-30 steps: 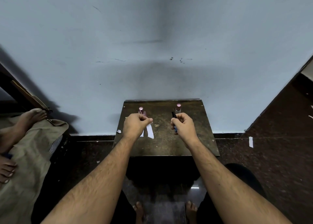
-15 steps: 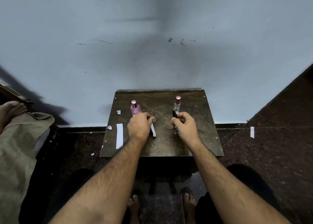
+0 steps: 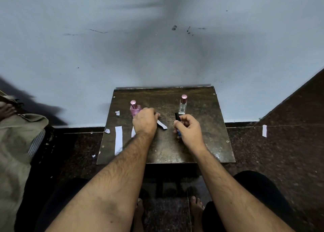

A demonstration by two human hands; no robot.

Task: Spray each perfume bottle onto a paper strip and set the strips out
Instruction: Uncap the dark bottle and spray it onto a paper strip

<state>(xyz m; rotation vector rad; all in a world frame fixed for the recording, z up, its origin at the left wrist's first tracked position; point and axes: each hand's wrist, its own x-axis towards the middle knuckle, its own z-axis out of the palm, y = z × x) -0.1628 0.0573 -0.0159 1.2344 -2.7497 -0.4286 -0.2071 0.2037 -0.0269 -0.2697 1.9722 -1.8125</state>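
My left hand is closed on a white paper strip that sticks out to the right, low over the small wooden table. My right hand grips a dark blue bottle with a black top; most of the bottle is hidden in the fist. A pink perfume bottle stands just behind my left hand. A clear bottle with a pink cap stands behind my right hand. Another white strip lies flat at the table's left side, and a second strip peeks out beside my left wrist.
The table stands against a pale blue wall. Small paper scraps lie near its left edge and on the dark floor, where a loose strip rests at the right. A beige cloth and another person's foot are at the far left.
The camera has tilted down, so the table's left side and its strip came into view. My left hand has lowered the strip toward the table; my right hand still holds the blue bottle.
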